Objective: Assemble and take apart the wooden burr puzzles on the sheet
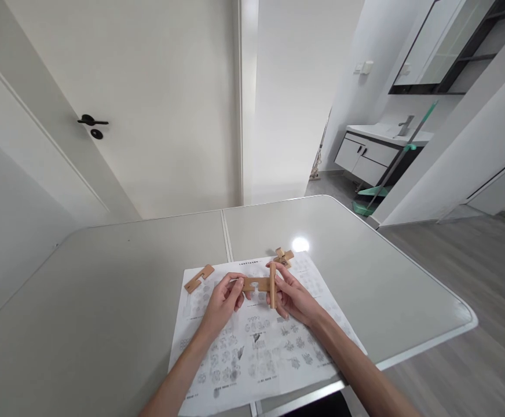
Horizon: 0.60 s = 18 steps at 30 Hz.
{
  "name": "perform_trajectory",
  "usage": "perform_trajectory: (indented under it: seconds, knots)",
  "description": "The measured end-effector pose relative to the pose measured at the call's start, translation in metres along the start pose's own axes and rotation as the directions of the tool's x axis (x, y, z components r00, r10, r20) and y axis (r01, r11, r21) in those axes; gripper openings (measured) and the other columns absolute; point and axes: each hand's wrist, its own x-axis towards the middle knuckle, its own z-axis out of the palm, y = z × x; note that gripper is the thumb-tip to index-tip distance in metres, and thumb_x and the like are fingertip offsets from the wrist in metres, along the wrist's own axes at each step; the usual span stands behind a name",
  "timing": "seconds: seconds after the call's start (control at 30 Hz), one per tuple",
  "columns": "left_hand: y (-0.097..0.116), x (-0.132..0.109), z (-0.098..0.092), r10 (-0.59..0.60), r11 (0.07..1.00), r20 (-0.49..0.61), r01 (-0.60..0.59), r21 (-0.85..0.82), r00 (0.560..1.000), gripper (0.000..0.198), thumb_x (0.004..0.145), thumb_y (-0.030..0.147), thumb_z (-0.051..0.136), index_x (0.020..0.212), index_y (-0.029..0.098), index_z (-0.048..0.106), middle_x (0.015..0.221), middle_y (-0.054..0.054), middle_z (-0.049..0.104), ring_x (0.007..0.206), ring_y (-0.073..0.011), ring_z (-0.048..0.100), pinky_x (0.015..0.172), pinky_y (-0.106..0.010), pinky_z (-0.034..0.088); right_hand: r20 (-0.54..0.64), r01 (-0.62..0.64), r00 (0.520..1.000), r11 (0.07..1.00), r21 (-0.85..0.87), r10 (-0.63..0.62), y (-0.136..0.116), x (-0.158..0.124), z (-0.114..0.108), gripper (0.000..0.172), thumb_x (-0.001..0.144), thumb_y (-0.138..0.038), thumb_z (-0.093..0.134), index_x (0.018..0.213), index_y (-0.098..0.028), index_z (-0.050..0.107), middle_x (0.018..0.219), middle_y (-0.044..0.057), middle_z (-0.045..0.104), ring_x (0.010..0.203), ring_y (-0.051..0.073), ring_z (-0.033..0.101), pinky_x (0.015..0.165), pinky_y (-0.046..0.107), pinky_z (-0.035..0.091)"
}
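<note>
My left hand [227,296] pinches the left end of a flat notched wooden puzzle piece [256,284] held level above a printed instruction sheet [256,347]. My right hand [288,295] grips an upright wooden bar [272,285] that crosses the right end of that flat piece. Both hands are closed on the joined wooden pieces. A loose notched wooden piece [199,278] lies on the sheet's far left corner. A small cross of assembled wooden pieces [284,257] rests at the sheet's far right corner, just beyond my right hand.
The sheet lies on a pale grey folding table [105,301] with a seam down its middle. A white door with a black handle [91,123] stands behind. To the right are a vanity cabinet [374,153] and a green mop with dustpan [372,200].
</note>
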Motion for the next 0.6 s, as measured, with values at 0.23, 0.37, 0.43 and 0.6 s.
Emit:
perform_trajectory:
  seconds: [0.23, 0.37, 0.43, 0.6]
  knots:
    - [0.0051, -0.0016, 0.0000, -0.013, 0.999, 0.037, 0.012, 0.033, 0.999, 0.041, 0.095, 0.058, 0.060, 0.097, 0.018, 0.064, 0.066, 0.001, 0.063, 0.053, -0.0108, 0.049, 0.054, -0.024, 0.040, 0.016, -0.022, 1.000, 0.999, -0.039, 0.023, 0.0010, -0.0002, 0.0004, 0.051, 0.096, -0.056, 0.065, 0.132, -0.028, 0.042, 0.074, 0.000, 0.076, 0.035, 0.010, 0.058, 0.038, 0.018, 0.042]
    - [0.0092, -0.0042, -0.0001, -0.029, 0.998, 0.103, 0.022, 0.064, 0.994, 0.039, 0.094, 0.055, 0.064, 0.089, 0.016, 0.066, 0.061, 0.001, 0.062, 0.053, -0.0111, 0.051, 0.055, -0.025, 0.043, 0.077, -0.059, 0.995, 0.993, -0.100, 0.067, 0.0027, -0.0001, 0.0004, 0.055, 0.097, -0.059, 0.063, 0.135, -0.026, 0.040, 0.074, 0.001, 0.076, 0.037, 0.012, 0.061, 0.038, 0.018, 0.040]
    - [0.0095, -0.0049, -0.0002, -0.037, 0.997, 0.134, 0.027, 0.078, 0.990, 0.039, 0.093, 0.054, 0.065, 0.085, 0.016, 0.067, 0.059, 0.001, 0.062, 0.051, -0.0110, 0.051, 0.055, -0.025, 0.043, 0.099, -0.068, 0.992, 0.990, -0.127, 0.081, 0.0044, -0.0001, -0.0009, 0.057, 0.097, -0.059, 0.061, 0.138, -0.025, 0.038, 0.071, 0.001, 0.076, 0.039, 0.013, 0.062, 0.039, 0.018, 0.040]
    - [0.0067, -0.0040, -0.0014, -0.036, 0.995, 0.168, 0.020, 0.094, 0.985, 0.041, 0.094, 0.055, 0.063, 0.079, 0.016, 0.064, 0.058, 0.001, 0.061, 0.051, -0.0108, 0.049, 0.054, -0.024, 0.042, 0.080, -0.076, 0.993, 0.983, -0.167, 0.090, 0.0092, 0.0003, -0.0044, 0.062, 0.098, -0.059, 0.060, 0.142, -0.024, 0.037, 0.054, -0.004, 0.069, 0.044, 0.017, 0.066, 0.044, 0.019, 0.043]
